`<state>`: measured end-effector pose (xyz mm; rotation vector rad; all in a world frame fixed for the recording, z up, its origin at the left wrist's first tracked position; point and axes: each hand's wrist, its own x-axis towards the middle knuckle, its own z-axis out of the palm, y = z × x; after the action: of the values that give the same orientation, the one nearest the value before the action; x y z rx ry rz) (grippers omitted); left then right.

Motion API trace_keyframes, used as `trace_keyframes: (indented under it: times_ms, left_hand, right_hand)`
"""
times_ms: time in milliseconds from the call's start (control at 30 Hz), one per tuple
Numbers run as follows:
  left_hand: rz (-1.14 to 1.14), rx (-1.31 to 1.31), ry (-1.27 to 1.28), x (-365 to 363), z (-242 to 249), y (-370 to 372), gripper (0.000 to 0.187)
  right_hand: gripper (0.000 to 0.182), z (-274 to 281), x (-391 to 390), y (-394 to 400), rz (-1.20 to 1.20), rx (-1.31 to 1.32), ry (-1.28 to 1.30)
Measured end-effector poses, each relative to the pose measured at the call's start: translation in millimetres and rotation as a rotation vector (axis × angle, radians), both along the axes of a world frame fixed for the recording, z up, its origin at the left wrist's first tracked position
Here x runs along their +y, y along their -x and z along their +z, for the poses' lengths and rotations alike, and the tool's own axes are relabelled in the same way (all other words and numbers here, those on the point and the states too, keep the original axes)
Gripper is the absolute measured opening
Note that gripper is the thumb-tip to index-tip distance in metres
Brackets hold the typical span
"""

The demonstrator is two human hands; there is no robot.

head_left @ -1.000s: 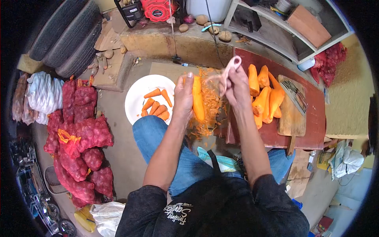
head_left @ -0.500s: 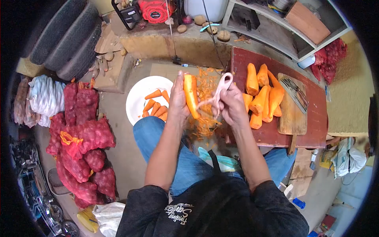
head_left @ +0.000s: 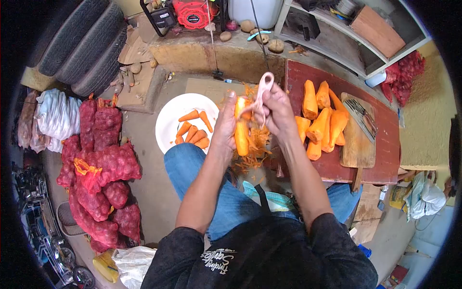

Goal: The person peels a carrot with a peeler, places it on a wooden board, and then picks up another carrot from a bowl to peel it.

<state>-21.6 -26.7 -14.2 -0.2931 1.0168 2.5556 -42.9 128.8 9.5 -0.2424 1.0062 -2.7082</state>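
Note:
My left hand is closed round an orange carrot held upright over the floor between my knees. In my right hand is a pale pink peeler, its head against the upper part of the carrot. Orange peelings lie on the floor beneath both hands. To the left, a white basin holds several small carrot pieces. On the red table at the right, several peeled carrots are heaped beside a wooden cutting board with knives on it.
Red net bags are piled on the left floor, below stacked tyres. A concrete ledge runs across the back, with a red machine above it. A shelf unit stands at the back right.
The peeler has moved from the carrot's lower end towards its upper part. The carrot now stands more upright and slightly lower in my left hand. The view has shifted slightly.

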Motion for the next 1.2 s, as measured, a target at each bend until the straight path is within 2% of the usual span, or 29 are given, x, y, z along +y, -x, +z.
trace_keyframes:
  times_ms: [67, 167, 267, 333, 433, 533, 700, 900, 933, 1033, 1133, 1200]
  left_hand:
    - [0.011, -0.019, -0.010, 5.3, -3.7, 1.0, 0.053]
    - [0.054, -0.039, -0.010, 7.9, -1.7, 1.3, 0.052]
    - [0.089, 0.005, 0.085, 3.1, 7.3, 0.2, 0.051]
    - [0.192, 0.042, 0.183, 4.6, -0.8, 3.4, 0.050]
    - [0.253, 0.001, 0.140, 4.1, 6.2, 6.4, 0.049]
    - [0.183, -0.037, 0.106, 1.7, 13.5, 2.2, 0.048]
    - [0.202, 0.006, 0.142, 12.5, 8.2, 1.2, 0.050]
    - [0.064, 0.015, 0.140, 11.7, 15.2, -8.3, 0.050]
    - [0.050, 0.016, 0.132, 9.4, 14.3, -6.5, 0.050]
    - [0.068, -0.007, 0.027, 3.9, 13.6, -3.7, 0.051]
    - [0.159, -0.003, 0.034, 6.8, 3.0, 5.0, 0.053]
    - [0.149, 0.018, 0.047, 14.1, 13.6, 0.4, 0.054]
  right_hand:
    - [0.017, -6.3, 5.3, 28.2, -0.060, 0.022, -0.010]
    - [0.010, -12.7, 9.0, 63.8, -0.275, -0.034, -0.076]
    - [0.008, -11.1, 26.8, 62.3, -0.293, 0.059, -0.056]
    - [0.020, -0.4, 28.8, 31.4, -0.219, 0.085, -0.101]
    - [0.029, 16.0, 20.1, -27.9, -0.113, 0.029, -0.133]
    - [0.037, 11.3, 8.3, -67.6, 0.019, -0.028, -0.098]
    - [0.030, -1.8, 7.1, -45.2, -0.023, 0.014, -0.137]
    - [0.012, -0.7, 18.2, 37.6, -0.333, 0.116, -0.140]
    - [0.012, 3.3, 23.4, 38.7, -0.298, 0.097, -0.040]
    - [0.018, 10.6, 28.8, 19.2, -0.195, 0.070, -0.075]
    - [0.026, 9.9, 15.5, -29.9, -0.030, 0.038, -0.148]
    - [0.023, 5.0, 4.9, -38.7, 0.043, 0.033, -0.126]
